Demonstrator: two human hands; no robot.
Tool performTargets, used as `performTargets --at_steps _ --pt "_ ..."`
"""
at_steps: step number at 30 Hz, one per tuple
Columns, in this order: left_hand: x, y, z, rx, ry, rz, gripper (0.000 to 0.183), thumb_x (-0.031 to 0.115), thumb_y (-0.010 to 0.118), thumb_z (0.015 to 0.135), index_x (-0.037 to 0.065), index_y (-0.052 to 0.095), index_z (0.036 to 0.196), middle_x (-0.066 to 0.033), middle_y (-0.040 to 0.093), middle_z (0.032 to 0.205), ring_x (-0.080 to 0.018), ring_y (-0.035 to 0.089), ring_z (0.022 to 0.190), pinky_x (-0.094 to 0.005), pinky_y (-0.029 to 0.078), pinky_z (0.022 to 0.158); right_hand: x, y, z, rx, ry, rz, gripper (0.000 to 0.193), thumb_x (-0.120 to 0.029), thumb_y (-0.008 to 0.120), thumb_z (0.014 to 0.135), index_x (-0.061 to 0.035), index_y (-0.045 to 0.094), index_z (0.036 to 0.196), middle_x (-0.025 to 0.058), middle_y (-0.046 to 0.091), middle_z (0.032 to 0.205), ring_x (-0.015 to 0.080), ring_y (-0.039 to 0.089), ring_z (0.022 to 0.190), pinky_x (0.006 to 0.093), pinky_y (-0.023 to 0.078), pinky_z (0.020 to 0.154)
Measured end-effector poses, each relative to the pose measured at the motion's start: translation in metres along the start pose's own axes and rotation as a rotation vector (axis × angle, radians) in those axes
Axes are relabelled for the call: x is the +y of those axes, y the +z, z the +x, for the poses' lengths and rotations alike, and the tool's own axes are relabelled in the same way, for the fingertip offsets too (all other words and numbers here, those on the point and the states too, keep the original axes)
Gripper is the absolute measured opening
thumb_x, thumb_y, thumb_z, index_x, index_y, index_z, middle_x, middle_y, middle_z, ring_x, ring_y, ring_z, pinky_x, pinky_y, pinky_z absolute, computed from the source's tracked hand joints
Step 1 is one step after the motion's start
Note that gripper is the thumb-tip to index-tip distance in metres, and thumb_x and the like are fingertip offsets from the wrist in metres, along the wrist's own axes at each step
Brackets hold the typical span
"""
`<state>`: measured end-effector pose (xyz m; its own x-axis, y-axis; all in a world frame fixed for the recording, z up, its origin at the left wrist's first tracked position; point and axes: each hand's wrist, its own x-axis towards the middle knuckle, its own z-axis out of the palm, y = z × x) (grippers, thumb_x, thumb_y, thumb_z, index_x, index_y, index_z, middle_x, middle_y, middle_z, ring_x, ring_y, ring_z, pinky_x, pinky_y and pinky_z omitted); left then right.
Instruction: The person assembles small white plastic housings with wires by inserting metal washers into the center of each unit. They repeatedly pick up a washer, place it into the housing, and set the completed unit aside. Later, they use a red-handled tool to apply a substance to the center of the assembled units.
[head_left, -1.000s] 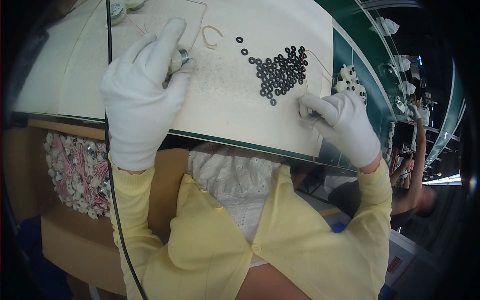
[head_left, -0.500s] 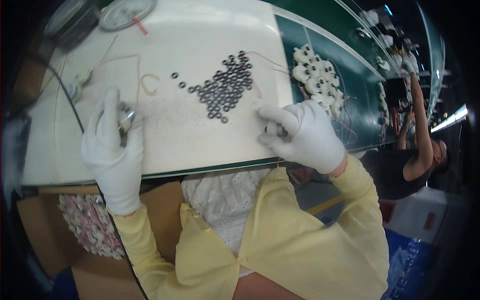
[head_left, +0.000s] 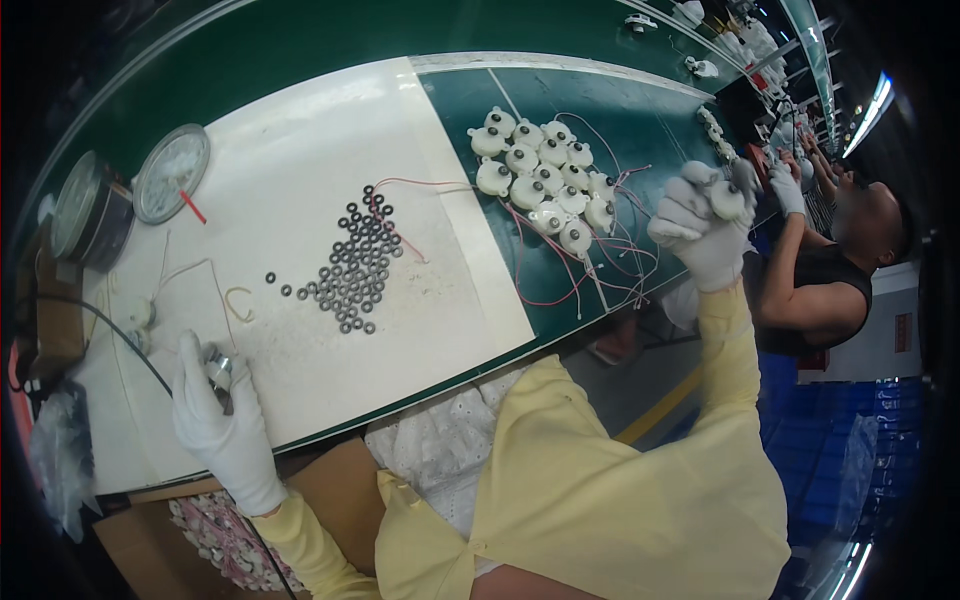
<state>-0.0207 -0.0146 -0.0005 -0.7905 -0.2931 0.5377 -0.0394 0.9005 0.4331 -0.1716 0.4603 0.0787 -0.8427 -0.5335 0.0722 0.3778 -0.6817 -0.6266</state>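
Observation:
My left hand (head_left: pixel 225 420), in a white glove, rests by the front of the white work surface, its fingers around a shiny metal cylindrical piece (head_left: pixel 218 372). Raised over the right end of the table, my gloved right hand (head_left: pixel 700 225) grips a round white motor-like part (head_left: pixel 728 200), partly covered by the fingers. Just left of it, on the green mat, sit several round white motor-like parts (head_left: pixel 548 180) with dark centres and pink and white wires. A pile of small black rings (head_left: pixel 355 262) lies mid-table, between my hands.
A round clear tub (head_left: pixel 92 215) and its lid-like disc (head_left: pixel 172 175) with a red strip stand at the far left. A black cable (head_left: pixel 110 320) crosses near my left hand. Below the table edge, a cardboard box (head_left: pixel 335 505) holds wired parts. A co-worker (head_left: pixel 825 270) sits at the right.
My right hand has moved right and up, away from the white surface, carrying the part. My left hand keeps hold of the metal piece. The whole view has shifted to the right.

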Motion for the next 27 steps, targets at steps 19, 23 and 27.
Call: performTargets --at_steps 19,23,27 --pt "-0.004 0.0 -0.005 -0.084 -0.121 -0.065 0.048 0.002 0.066 0.094 -0.001 0.054 0.141 -0.016 0.068 0.113 -0.0214 0.064 0.092 -0.0325 0.052 0.079 -0.05 -0.077 0.025 0.368 0.212 -0.495 0.055 -0.005 0.063 0.091 0.0002 0.046 0.144 0.0156 0.062 0.126 0.0142 0.065 0.096 0.0237 0.049 0.066" --pt "0.0 0.002 -0.003 -0.042 -0.078 -0.046 0.047 0.0 0.068 0.09 -0.002 0.057 0.136 -0.0166 0.068 0.106 -0.0262 0.065 0.087 -0.0347 0.052 0.07 -0.042 -0.051 0.042 0.375 0.207 -1.399 0.059 0.007 0.059 0.079 -0.0042 0.055 0.137 0.015 0.06 0.131 0.0136 0.065 0.089 0.0258 0.05 0.066" --pt "-0.005 0.005 -0.004 -0.032 -0.084 -0.078 0.048 0.0 0.068 0.09 -0.002 0.057 0.137 -0.0161 0.068 0.105 -0.0257 0.065 0.087 -0.0344 0.051 0.07 -0.032 -0.061 0.054 -0.099 -0.092 -2.055 0.068 0.012 0.054 0.069 -0.0101 0.061 0.133 0.0146 0.054 0.142 0.0172 0.065 0.078 0.028 0.053 0.07"
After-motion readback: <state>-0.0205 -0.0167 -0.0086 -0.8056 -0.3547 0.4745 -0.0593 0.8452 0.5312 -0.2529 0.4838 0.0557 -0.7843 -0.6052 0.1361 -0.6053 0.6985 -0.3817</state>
